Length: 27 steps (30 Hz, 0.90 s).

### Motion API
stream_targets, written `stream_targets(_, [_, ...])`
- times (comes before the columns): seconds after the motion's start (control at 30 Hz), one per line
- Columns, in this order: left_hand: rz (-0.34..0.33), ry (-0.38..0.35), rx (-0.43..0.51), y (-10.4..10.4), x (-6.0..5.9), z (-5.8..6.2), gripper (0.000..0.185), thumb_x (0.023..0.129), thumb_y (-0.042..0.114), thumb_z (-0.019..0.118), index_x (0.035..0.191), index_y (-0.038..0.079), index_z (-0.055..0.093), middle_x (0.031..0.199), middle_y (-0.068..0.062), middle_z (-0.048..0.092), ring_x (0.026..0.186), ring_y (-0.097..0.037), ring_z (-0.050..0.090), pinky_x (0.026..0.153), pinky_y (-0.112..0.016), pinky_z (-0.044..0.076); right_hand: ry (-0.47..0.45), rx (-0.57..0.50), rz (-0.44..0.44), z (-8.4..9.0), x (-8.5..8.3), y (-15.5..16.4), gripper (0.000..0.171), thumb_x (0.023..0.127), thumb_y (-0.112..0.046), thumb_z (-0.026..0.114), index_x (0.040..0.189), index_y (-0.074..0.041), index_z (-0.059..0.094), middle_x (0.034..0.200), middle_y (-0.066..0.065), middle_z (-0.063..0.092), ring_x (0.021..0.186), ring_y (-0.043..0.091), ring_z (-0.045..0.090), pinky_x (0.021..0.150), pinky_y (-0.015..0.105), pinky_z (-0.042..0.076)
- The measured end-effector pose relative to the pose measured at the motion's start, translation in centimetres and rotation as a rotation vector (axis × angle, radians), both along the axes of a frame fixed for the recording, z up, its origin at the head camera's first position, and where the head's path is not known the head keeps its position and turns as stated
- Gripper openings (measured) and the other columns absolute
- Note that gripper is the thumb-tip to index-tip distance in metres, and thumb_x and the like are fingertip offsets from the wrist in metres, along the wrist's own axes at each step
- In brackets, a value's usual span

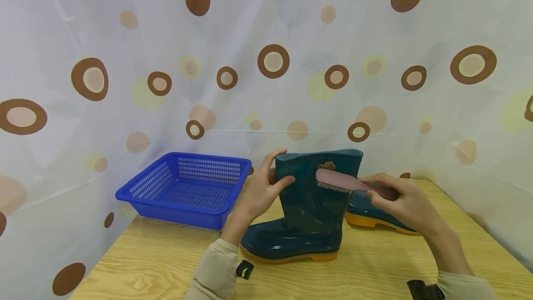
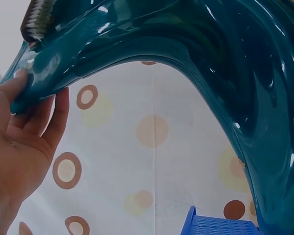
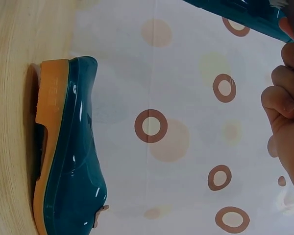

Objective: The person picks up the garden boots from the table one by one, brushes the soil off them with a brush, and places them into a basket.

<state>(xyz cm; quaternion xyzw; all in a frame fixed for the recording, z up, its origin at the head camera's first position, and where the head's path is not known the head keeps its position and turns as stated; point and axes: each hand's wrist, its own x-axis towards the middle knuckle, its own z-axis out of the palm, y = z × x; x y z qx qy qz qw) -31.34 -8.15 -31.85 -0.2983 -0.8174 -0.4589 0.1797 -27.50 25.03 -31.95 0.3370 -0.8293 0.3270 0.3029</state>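
A teal rubber boot [image 1: 310,207] with an orange sole stands upright on the wooden table [image 1: 166,263]. My left hand [image 1: 262,189] grips the left edge of its shaft, thumb across the front; the left wrist view shows that hand [image 2: 19,142] pinching the boot's wall [image 2: 225,58]. My right hand [image 1: 401,198] holds the handle of a pink brush [image 1: 339,182], whose bristles touch the upper shaft by a brown spot [image 1: 326,165]. A second teal boot [image 1: 366,212] lies behind the right hand, and shows in the right wrist view as a boot [image 3: 73,161] with its orange sole.
A blue plastic basket [image 1: 187,189] sits at the table's back left. A curtain [image 1: 266,59] with brown circles hangs close behind and on both sides.
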Motion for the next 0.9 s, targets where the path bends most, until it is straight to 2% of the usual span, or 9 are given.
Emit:
stream_targets(0.27, [-0.002, -0.002, -0.012, -0.04, 0.07, 0.09, 0.062, 0.099, 0.039, 0.058, 0.153, 0.032, 0.029, 0.06, 0.003, 0.041, 0.046, -0.009, 0.029, 0.043, -0.023, 0.021, 0.021, -0.012, 0.028, 0.0, -0.08, 0.02, 0.04, 0.084, 0.009, 0.068, 0.113, -0.018, 0.073, 0.084, -0.013, 0.066, 0.05, 0.002, 0.041, 0.046, 0.019, 0.035])
stream_targets(0.4, [0.003, -0.003, -0.007, -0.07, 0.12, 0.14, 0.062, 0.099, 0.038, 0.058, 0.153, 0.032, 0.029, 0.06, 0.003, 0.043, 0.046, -0.01, 0.03, 0.043, -0.022, 0.022, 0.011, -0.028, 0.055, 0.18, 0.03, 0.0, 0.04, 0.084, 0.011, 0.067, 0.114, -0.014, 0.072, 0.084, -0.012, 0.066, 0.051, 0.002, 0.042, 0.047, 0.02, 0.035])
stream_targets(0.5, [0.009, 0.002, -0.009, -0.03, 0.12, 0.16, 0.061, 0.099, 0.038, 0.059, 0.152, 0.033, 0.029, 0.06, 0.003, 0.043, 0.045, -0.009, 0.03, 0.043, -0.022, 0.021, 0.004, -0.071, 0.072, 0.36, 0.23, -0.05, 0.039, 0.085, 0.014, 0.065, 0.116, -0.008, 0.07, 0.079, -0.012, 0.062, 0.052, 0.004, 0.042, 0.047, 0.022, 0.036])
stream_targets(0.6, [-0.005, 0.003, -0.001, 0.0, 0.11, 0.22, 0.061, 0.099, 0.037, 0.059, 0.152, 0.034, 0.029, 0.06, 0.003, 0.04, 0.045, -0.009, 0.029, 0.043, -0.022, 0.022, 0.044, -0.104, 0.067, 0.52, 0.27, -0.08, 0.039, 0.083, 0.015, 0.064, 0.117, -0.004, 0.069, 0.07, -0.013, 0.054, 0.051, 0.004, 0.039, 0.046, 0.022, 0.034])
stream_targets(0.73, [-0.039, -0.007, 0.021, -0.04, 0.14, 0.28, 0.061, 0.099, 0.035, 0.059, 0.152, 0.032, 0.029, 0.059, 0.003, 0.037, 0.045, -0.008, 0.028, 0.043, -0.022, 0.022, 0.118, -0.095, 0.035, 0.5, -0.04, -0.04, 0.041, 0.081, 0.014, 0.067, 0.116, -0.006, 0.071, 0.065, -0.013, 0.046, 0.05, 0.002, 0.034, 0.045, 0.02, 0.031])
stream_targets(0.9, [-0.069, -0.015, 0.037, -0.06, 0.13, 0.23, 0.061, 0.099, 0.033, 0.059, 0.153, 0.028, 0.029, 0.059, 0.003, 0.037, 0.045, -0.008, 0.028, 0.044, -0.022, 0.022, 0.12, -0.069, 0.019, -0.07, -0.6, 0.18, 0.043, 0.079, 0.014, 0.07, 0.116, -0.008, 0.071, 0.066, -0.012, 0.048, 0.05, 0.0, 0.034, 0.045, 0.019, 0.03])
